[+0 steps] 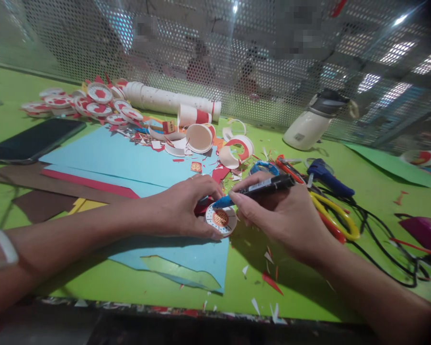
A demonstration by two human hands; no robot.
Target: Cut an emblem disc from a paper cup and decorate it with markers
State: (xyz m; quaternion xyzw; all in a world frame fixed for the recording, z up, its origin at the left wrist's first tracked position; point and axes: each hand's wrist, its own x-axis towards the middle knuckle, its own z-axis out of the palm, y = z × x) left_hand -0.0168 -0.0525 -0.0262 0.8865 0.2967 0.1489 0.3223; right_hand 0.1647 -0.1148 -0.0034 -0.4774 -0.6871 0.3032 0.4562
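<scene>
- A small round paper disc (221, 219), white with a ring of blue marks and a red-orange centre, lies at the near edge of a light blue paper sheet (129, 158) on the green table (373, 206).
- The left hand (181, 207) pins the disc flat, thumb and fingertips pressed along its left rim.
- The right hand (280, 215) pinches a black marker with a blue tip (262, 188) between thumb and forefinger, the tip touching the disc's upper edge.
- Blue marks appear to run round most of the rim; whether the ring is complete cannot be told, since fingers cover part of it.
- A heap of similar decorated discs (89, 103) sits at the far left, which suggests many are finished.
- Cut paper cups (201, 136) lie on their sides beyond the blue sheet, open and holding nothing visible; a long stack of whole cups (165, 99) lies behind them, apparently unused.
- Scissors with yellow and red handles (330, 215) rest just right of the marker hand, beside a blue glue gun (326, 176) and its black cord.
- A dark phone (36, 139) lies at left; a white flask (309, 125) lies against the mesh screen.
</scene>
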